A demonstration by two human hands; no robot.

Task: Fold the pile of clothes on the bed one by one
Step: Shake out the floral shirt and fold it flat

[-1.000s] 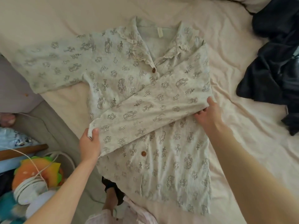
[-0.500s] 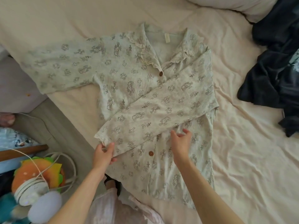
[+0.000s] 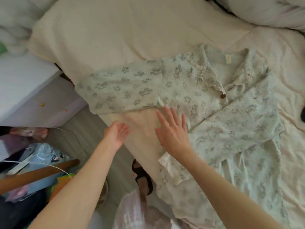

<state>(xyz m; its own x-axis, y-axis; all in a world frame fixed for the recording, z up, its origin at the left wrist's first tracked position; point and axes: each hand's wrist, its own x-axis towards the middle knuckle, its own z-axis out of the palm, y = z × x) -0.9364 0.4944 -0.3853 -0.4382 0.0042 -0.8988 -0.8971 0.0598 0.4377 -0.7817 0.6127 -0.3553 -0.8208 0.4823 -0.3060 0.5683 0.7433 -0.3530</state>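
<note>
A: Where is the garment at this frame?

B: The printed pyjama shirt [image 3: 206,100] lies flat on the cream sheet of the bed [image 3: 115,38], collar away from you. One sleeve is folded across the front and its cuff lies under your right forearm. The other sleeve [image 3: 118,90] stretches out straight toward the bed's left edge.

A: And your hands?

B: Your left hand [image 3: 115,134] is spread, palm up, fingers straight, over the bare sheet just below the outstretched sleeve. It holds nothing. Your right hand [image 3: 173,134] is flat, fingers fanned, with the fingertips at the shirt's side near the armpit. No cloth is gripped. I cannot tell whether it presses or only hovers.

A: Surroundings?

B: A white pillow [image 3: 264,10] at upper right, and a black slipper [image 3: 142,176] on the floor.
</note>
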